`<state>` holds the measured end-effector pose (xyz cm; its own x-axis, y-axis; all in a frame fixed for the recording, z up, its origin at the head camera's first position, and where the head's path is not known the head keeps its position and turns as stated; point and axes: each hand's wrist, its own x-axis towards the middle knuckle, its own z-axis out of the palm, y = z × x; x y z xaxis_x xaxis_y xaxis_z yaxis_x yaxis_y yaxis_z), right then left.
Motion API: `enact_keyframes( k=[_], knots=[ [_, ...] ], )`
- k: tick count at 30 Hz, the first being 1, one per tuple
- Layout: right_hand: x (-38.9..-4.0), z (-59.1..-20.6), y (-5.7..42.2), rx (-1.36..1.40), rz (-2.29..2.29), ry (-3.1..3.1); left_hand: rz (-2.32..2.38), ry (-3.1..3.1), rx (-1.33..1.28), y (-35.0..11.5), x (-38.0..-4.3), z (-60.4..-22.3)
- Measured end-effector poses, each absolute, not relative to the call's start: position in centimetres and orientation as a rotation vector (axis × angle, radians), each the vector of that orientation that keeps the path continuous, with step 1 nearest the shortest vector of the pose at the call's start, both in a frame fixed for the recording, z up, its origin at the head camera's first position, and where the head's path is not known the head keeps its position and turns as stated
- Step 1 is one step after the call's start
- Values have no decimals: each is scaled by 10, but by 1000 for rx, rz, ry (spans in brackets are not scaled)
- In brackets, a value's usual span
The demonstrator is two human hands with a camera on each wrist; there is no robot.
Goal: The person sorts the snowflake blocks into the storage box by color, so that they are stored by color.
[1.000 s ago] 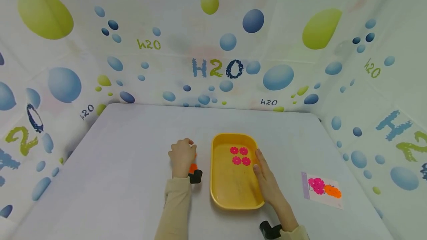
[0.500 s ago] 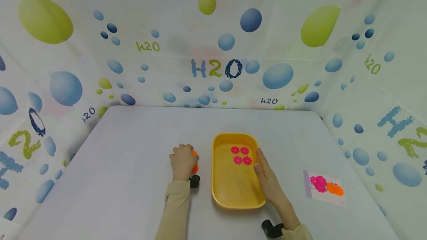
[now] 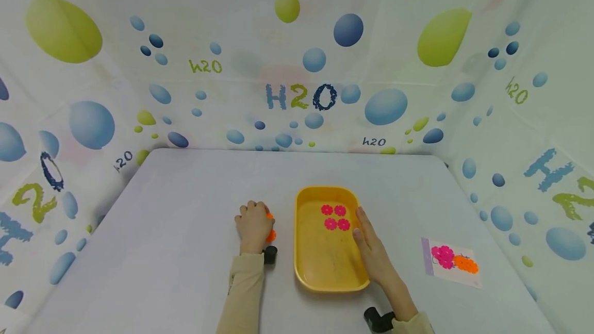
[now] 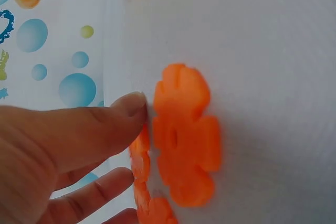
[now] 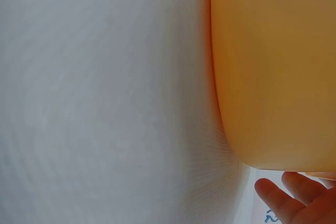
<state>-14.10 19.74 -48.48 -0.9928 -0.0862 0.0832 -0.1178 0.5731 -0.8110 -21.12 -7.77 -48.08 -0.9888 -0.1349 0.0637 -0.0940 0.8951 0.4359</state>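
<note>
My left hand [image 3: 254, 228] is bent low over the table left of a yellow tray [image 3: 325, 269]. Its thumb and curled fingers are at the edges of small orange flower-shaped pieces, seemingly pinching one. One orange flower piece [image 4: 189, 140] lies flat beside the thumb tip in the left wrist view; others [image 4: 140, 163] show between thumb and fingers. From the head, the hand partly covers them. Several pink flower pieces [image 3: 330, 223] sit grouped inside the tray towards its far end. My right hand [image 3: 373, 254] rests along the tray's right side, fingers straight.
A card [image 3: 455, 264] with pink and orange flower shapes lies right of the tray. The table is white. A patterned curtain [image 3: 250, 30] rises behind the table and along both sides. Black devices [image 3: 378, 319] are strapped at both wrists.
Over the last second my left hand has drawn slightly nearer, uncovering more orange at its right edge. The right hand, the tray and the pink flowers stay in place; the view shifts a little.
</note>
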Motion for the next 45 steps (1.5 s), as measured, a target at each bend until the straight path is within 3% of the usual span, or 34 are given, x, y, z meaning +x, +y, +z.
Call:
enact_keyframes(
  k=[20,36,45],
  knots=[
    [-141,-485,197,186,1437,-2753,-744,-3008,181,-82,-221,-478],
    [-140,-487,197,179,1437,-2750,-1372,-2677,272,-90,-225,-471],
    [-141,-485,197,188,1418,-2750,-1617,-2493,231,-79,-235,-440]
  ],
)
